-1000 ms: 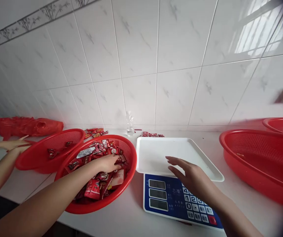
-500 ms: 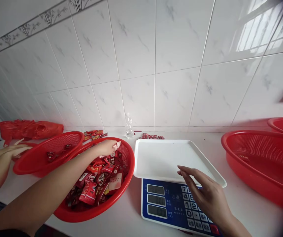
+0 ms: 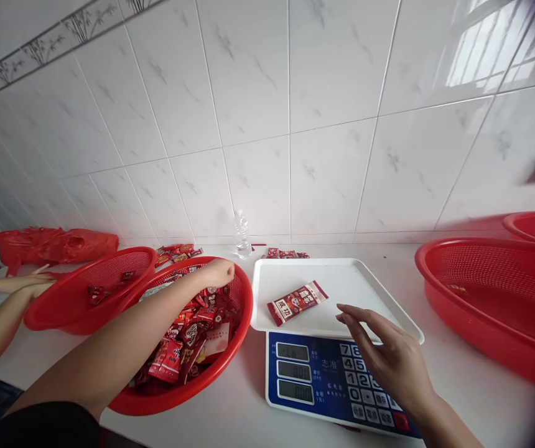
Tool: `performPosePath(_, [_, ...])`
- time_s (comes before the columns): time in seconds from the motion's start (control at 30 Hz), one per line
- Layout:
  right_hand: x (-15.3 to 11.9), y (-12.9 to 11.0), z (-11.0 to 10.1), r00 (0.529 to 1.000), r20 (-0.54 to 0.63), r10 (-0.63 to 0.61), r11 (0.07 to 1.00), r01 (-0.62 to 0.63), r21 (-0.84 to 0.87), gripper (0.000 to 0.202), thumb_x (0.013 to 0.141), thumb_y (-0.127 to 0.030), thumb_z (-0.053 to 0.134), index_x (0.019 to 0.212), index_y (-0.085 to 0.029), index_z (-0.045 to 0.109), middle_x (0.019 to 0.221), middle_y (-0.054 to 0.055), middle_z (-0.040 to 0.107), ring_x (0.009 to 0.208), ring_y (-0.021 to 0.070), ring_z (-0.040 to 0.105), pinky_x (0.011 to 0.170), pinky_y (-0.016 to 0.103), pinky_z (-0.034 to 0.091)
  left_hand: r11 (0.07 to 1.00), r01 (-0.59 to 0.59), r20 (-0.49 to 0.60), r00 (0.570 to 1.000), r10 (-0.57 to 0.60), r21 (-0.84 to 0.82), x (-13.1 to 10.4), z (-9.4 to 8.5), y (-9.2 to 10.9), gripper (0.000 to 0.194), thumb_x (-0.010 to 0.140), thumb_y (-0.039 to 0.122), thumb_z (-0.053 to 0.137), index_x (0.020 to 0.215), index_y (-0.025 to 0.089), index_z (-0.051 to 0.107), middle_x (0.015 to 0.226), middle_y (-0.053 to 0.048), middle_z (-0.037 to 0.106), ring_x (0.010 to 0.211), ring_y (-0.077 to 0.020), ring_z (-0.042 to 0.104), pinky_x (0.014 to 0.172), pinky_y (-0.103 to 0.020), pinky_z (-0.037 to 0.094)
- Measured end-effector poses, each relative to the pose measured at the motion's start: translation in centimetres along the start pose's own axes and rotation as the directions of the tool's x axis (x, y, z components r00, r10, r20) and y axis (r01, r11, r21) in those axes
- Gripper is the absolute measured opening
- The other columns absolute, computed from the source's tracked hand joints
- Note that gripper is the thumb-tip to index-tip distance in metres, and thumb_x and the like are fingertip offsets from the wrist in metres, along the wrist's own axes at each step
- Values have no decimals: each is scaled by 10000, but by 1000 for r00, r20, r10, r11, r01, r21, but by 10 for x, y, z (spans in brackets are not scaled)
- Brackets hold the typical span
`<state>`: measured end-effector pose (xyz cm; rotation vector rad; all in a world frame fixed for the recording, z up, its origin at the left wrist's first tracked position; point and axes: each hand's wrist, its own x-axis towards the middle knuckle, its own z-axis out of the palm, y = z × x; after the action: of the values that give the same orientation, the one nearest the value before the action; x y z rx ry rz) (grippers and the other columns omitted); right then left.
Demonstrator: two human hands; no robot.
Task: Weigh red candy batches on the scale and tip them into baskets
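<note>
Red plastic is forming the perforated basket at lower left, glossy packets lying heaped inside. One flat, oblong packet is resting on the smooth white tray, right of centre. White table is stretching beneath, marbled tiles rising behind. Left hand is hovering above the basket, fingers hiding, grip impossible to tell; right hand, thumb and fingertips narrowly parted, is covering some scale keys.

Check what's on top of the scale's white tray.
One red packet, on the left half of the white tray. The right hand covers part of the tray's near edge; that bit, and the surface under the packet, can't be seen.
</note>
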<state>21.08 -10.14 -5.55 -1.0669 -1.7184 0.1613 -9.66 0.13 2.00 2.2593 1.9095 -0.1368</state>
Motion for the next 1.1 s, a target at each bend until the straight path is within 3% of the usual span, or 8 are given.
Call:
performPosePath(0.1, [-1,-2,-1,1000,11,-27,1000,27,-15,237,878,-372,461,969,-249,642,759,33,712,687,180,681,487,250,547,996,48,88,995,-54,76,-5,20,-27,300,654,263,667,935,165,634,1059,-113,640,995,-300,577,817,-356,455])
performPosePath(0.2, [-1,-4,-1,998,5,-56,998,56,-21,227,881,-361,464,967,-249,642,748,27,710,676,173,680,492,244,544,988,62,84,994,-75,142,-9,34,-38,495,648,313,674,1115,178,579,1261,-143,528,1238,-355,381,942,-405,388])
performPosePath(0.37, [-1,0,1,1000,22,-17,1000,17,-12,234,879,-364,469,975,-236,640,789,36,717,704,178,685,553,261,571,978,65,134,987,-93,198,-6,38,-38,485,684,394,629,1120,184,597,1130,-155,592,1186,-366,427,897,-434,425])
performPosePath(0.47, [-1,2,2,1000,25,-13,1000,13,1,233,876,-362,473,975,-237,643,786,30,717,702,174,686,556,258,575,978,40,152,986,-73,206,-4,39,-36,418,687,406,620,1069,238,633,1193,-117,556,1219,-365,391,941,-444,395])
performPosePath(0.67, [0,2,2,1000,27,-13,1000,12,15,225,876,-344,478,977,-231,644,794,35,716,706,173,684,541,249,573,976,77,163,980,-112,205,-4,48,-35,701,661,448,645,1288,183,474,1375,-153,381,1317,-412,230,966,-464,388])
performPosePath(0.8, [0,0,0,999,32,13,999,-14,36,237,874,-364,475,953,-227,652,783,44,713,702,180,682,497,245,562,970,113,137,980,-145,214,-2,52,-32,713,660,427,640,1287,139,462,1374,-193,374,1246,-366,391,950,-404,414])
performPosePath(1.0, [2,1,3,994,69,83,990,-91,107,250,860,-397,492,955,-232,654,813,56,710,746,193,676,454,232,532,975,62,129,987,-92,215,4,51,-29,515,633,422,652,1106,220,628,1195,-145,588,1142,-359,500,929,-419,412])
performPosePath(1.1, [7,-6,-2,984,101,149,958,-168,231,255,858,-423,504,983,-242,633,869,60,706,802,200,671,577,264,557,982,42,115,991,-64,182,5,51,-31,386,661,375,623,1004,205,677,1067,-145,662,1017,-350,582,855,-417,450])
